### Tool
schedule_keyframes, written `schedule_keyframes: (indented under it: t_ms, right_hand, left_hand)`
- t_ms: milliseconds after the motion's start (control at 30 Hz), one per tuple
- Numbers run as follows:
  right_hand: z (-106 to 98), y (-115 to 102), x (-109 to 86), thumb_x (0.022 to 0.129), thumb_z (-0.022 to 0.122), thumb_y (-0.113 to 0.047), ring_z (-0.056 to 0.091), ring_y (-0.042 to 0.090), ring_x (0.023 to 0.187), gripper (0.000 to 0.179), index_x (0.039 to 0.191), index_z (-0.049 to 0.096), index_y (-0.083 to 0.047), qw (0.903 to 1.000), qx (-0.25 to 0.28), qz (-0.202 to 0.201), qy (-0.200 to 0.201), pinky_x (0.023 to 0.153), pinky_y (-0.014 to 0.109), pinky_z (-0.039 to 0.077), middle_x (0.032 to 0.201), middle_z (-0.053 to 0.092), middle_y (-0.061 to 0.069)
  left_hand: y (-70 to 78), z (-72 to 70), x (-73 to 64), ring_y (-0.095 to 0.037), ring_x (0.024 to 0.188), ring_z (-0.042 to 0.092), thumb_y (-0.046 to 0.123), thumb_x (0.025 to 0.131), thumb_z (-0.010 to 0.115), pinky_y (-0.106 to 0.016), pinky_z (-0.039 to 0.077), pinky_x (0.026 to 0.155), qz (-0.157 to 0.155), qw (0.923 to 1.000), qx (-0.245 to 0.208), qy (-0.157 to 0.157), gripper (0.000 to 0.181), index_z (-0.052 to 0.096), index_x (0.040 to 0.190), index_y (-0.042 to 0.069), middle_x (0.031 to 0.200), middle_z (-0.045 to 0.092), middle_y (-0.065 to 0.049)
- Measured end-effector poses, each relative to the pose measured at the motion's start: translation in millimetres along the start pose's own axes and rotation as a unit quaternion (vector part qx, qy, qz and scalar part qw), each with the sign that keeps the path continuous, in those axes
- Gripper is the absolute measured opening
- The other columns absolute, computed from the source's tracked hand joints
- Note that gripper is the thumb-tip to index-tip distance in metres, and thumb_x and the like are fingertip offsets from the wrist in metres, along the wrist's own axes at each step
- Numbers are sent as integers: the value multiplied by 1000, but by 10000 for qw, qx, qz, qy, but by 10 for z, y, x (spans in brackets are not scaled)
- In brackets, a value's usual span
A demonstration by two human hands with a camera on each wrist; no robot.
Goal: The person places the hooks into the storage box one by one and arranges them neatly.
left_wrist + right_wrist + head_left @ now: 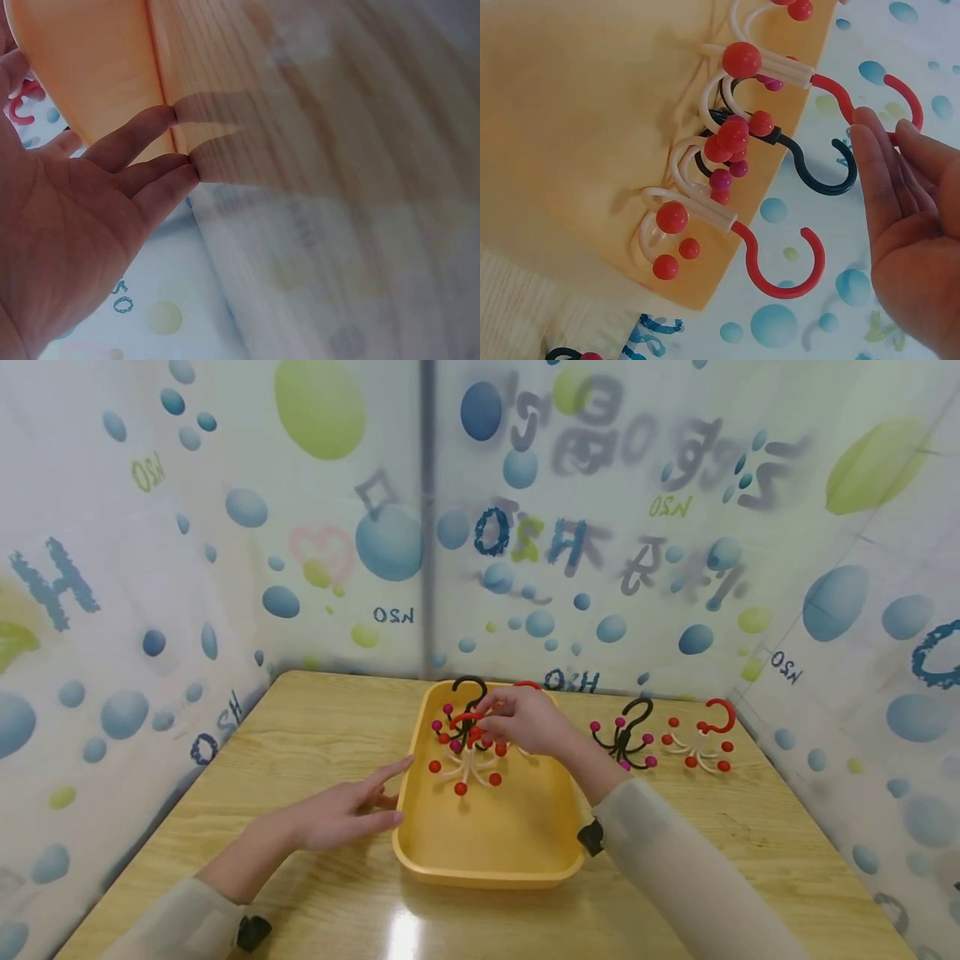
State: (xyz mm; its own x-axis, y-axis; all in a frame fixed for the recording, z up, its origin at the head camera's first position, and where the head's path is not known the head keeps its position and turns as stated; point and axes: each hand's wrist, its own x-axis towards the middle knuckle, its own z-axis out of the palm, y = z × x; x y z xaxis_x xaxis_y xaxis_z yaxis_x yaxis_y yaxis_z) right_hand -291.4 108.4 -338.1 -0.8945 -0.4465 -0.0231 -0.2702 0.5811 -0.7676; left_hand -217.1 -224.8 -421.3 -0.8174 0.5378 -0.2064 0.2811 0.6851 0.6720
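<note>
A yellow plastic tray [487, 835] stands on the table. My left hand [341, 814] touches its left side, fingers extended; in the left wrist view that hand [82, 210] lies against the tray wall [97, 67]. My right hand [528, 718] is over the tray's far part. Its thumb and fingers pinch the red hook of a white multi-arm hanger [469, 764] with red ball tips. In the right wrist view, the pinched hook [838, 94] is at the fingertips. Beside it are a black hanger hook [825, 189] and another red hanger hook [787, 292], both in the tray.
On the table right of the tray are a black hanger [622, 743] with magenta balls and a white hanger [700, 750] with a red hook. A patterned curtain [615, 635] rises behind the wooden table [322, 735] and along both sides.
</note>
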Motion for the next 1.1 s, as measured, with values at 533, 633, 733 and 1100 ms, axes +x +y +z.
schedule_keyframes:
  t_ms: [533,633,733,1100]
  right_hand:
    - [111,25,114,107,74,-16,81,18,91,10,116,73,-13,9997,20,235,40,97,47,67,106,83,6]
    - [130,40,121,107,73,-14,81,19,91,7,113,74,-11,9998,45,188,89,97,47,67,105,84,6]
    - [138,49,119,107,73,-12,83,25,95,6,112,74,-11,9997,78,192,120,97,48,67,105,83,7]
    - [130,51,122,107,73,-11,81,37,106,6,113,73,-11,9993,150,319,114,97,45,67,111,84,12]
  left_hand:
    - [-13,29,-15,-45,146,60,58,110,59,-72,39,124,29,10000,-39,22,83,14,177,40,155,66,-16]
    - [-14,32,-9,-43,145,62,58,110,59,-71,39,125,52,10000,-32,44,83,15,177,39,155,66,-15]
    - [-11,31,-5,-43,145,62,57,110,60,-70,40,125,56,10000,-25,62,83,16,177,38,155,66,-15]
    - [-10,19,2,-44,146,60,58,110,59,-71,39,125,40,10000,-15,48,82,16,177,39,156,65,-15]
